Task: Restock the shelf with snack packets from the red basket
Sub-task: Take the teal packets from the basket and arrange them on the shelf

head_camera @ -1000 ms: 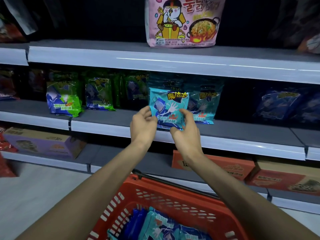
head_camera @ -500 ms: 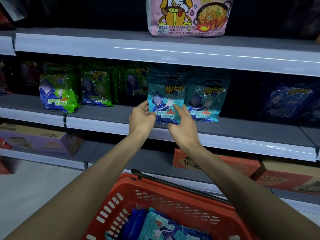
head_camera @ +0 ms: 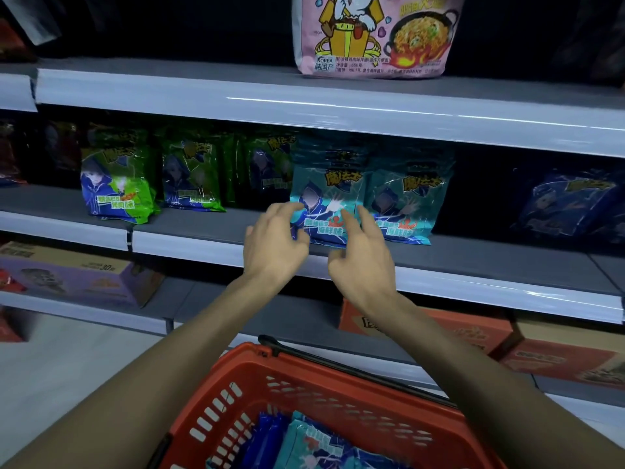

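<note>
The packet [head_camera: 324, 204] stood upright on the shelf [head_camera: 203, 228], long axis vertical, right between my hands: left hand [head_camera: 274, 242] at its lower left edge, right hand [head_camera: 362, 262] at its lower right. My fingers [head_camera: 368, 225] were loose and apart, pinching nothing; whether they touched it, I couldn't tell. Spare packets [head_camera: 304, 445] lay in the basket [head_camera: 236, 384], straight below my forearms. Next reach, I judged: down and back.

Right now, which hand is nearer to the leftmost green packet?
Left. The left hand is to the right of the leftmost green packet; the right hand lies farther right.
</note>
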